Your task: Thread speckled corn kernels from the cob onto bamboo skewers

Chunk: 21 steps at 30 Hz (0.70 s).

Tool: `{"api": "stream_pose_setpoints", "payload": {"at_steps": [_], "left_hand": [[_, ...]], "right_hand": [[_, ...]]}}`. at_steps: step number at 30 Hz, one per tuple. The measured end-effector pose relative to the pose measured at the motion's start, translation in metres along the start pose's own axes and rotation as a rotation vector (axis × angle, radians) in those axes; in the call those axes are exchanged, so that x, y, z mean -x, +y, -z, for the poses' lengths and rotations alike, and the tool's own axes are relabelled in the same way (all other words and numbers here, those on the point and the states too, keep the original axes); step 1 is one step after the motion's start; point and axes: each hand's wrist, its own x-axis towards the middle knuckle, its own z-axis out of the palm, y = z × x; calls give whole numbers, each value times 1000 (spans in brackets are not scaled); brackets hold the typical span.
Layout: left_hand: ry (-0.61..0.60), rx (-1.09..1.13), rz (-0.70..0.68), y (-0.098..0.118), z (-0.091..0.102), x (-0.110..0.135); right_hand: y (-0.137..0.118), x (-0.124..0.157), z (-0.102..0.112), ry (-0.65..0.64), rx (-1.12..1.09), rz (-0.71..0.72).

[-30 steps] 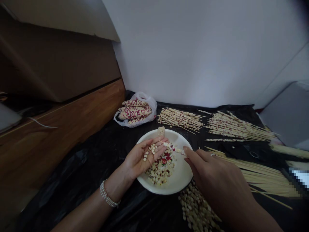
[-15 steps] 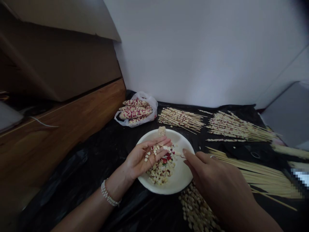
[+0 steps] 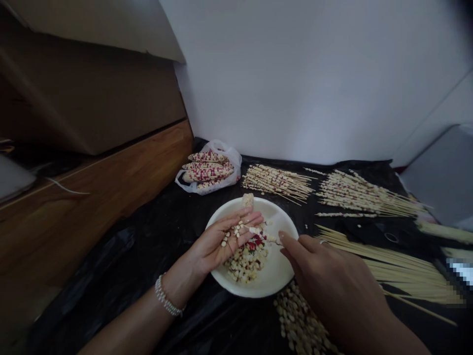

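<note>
My left hand lies palm up over the white bowl, fingers stretched out, with several loose corn kernels on the palm and fingers. Pinched between the thumb and fingers of my right hand is a skewer threaded with pale and red kernels. Its tip points left, over my left fingers. Beneath, the bowl holds a heap of loose kernels and a red and green pattern shows on its bottom. A bare piece of corncob rests at the bowl's far rim.
Speckled corn cobs fill a plastic bag behind the bowl. Two piles of threaded skewers lie at the back. Bare bamboo sticks spread at right. Black plastic sheeting covers the surface, beside a wooden board and white wall.
My right hand and the skewer have shifted very slightly left, towards my left palm. The kernels on my left hand look much the same.
</note>
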Motion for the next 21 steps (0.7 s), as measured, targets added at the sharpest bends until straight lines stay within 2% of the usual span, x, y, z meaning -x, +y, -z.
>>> {"api": "stream_pose_setpoints", "payload": {"at_steps": [11,21], "left_hand": [[-15,-63,10,-2,1,-1],[9,-74,1,-3,1,-3]], "right_hand": [[-2,-2,0,4,49,8],[-10,1,-1,75,72,4]]}}
